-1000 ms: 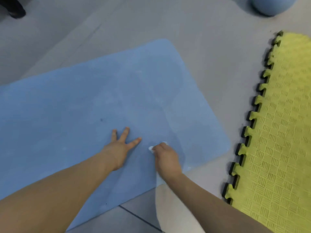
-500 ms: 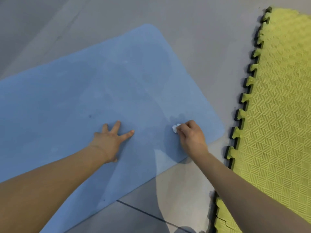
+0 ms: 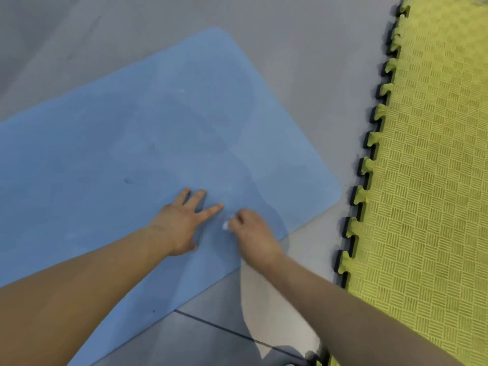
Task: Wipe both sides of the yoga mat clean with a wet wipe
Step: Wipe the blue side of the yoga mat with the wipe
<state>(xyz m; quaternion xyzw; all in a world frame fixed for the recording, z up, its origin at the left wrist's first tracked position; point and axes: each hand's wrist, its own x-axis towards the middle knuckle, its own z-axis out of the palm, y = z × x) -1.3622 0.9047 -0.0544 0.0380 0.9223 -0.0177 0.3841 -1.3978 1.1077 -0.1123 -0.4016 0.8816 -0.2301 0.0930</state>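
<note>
Head view is showing the blue yoga mat (image 3: 132, 154) lying flat on the grey floor (image 3: 303, 62) while my right hand (image 3: 253, 233) is pinching a white wet wipe (image 3: 225, 225) against it, my left hand (image 3: 182, 223) pressing flat beside, with yellow foam tiles (image 3: 427, 180) lying right of the mat.

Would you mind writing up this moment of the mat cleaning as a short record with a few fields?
surface: grey floor
yoga mat: blue yoga mat lying flat on the floor, one side up
left hand: left hand pressed flat on the mat, fingers spread
right hand: right hand on the mat near its edge, gripping the wipe
wet wipe: white wet wipe, bunched small, mostly hidden under the right hand
beside the mat: yellow interlocking foam tiles with black edging, apart from the mat
</note>
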